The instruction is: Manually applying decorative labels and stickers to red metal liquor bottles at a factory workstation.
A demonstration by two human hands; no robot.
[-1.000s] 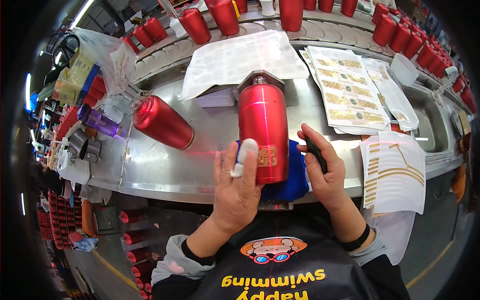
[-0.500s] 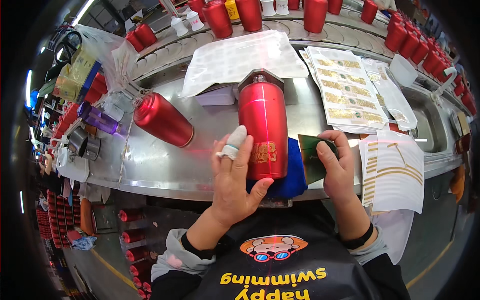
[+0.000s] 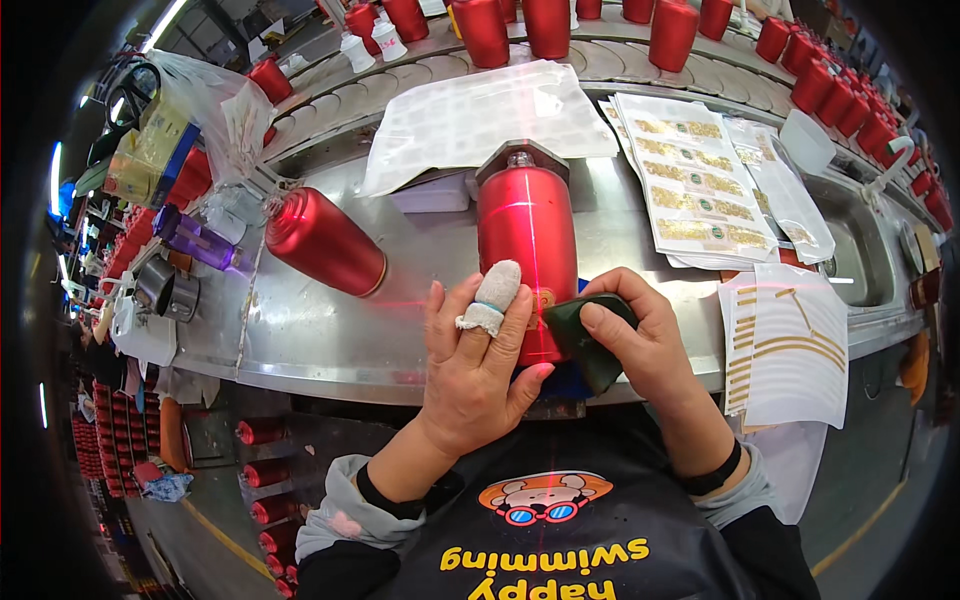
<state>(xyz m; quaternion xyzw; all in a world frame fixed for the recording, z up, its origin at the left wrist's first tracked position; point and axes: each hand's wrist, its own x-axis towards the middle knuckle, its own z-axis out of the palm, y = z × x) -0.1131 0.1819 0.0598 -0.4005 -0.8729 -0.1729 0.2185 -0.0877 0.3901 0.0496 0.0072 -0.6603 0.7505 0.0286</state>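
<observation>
— Where's the bottle (image 3: 527,250)?
— Lying on the steel bench (image 3: 320,340), cap toward twelve o'clock.
— The hands?
— Left hand (image 3: 480,365) lies flat on its lower end, fingers spread. Right hand (image 3: 640,340), at three o'clock, pinches a dark green pad (image 3: 585,340) against it.

Red bottle (image 3: 525,240), dark green pad (image 3: 588,340), gold-striped sheet (image 3: 790,350).

Bare counter (image 3: 300,330) is lying open left of the left hand (image 3: 478,365), up to a tipped red bottle (image 3: 325,243). The upright bottle (image 3: 526,250) is blocking the middle. Right of the right hand (image 3: 640,340), sticker sheets (image 3: 790,350) are covering the counter edge, leaving only a narrow gap.
</observation>
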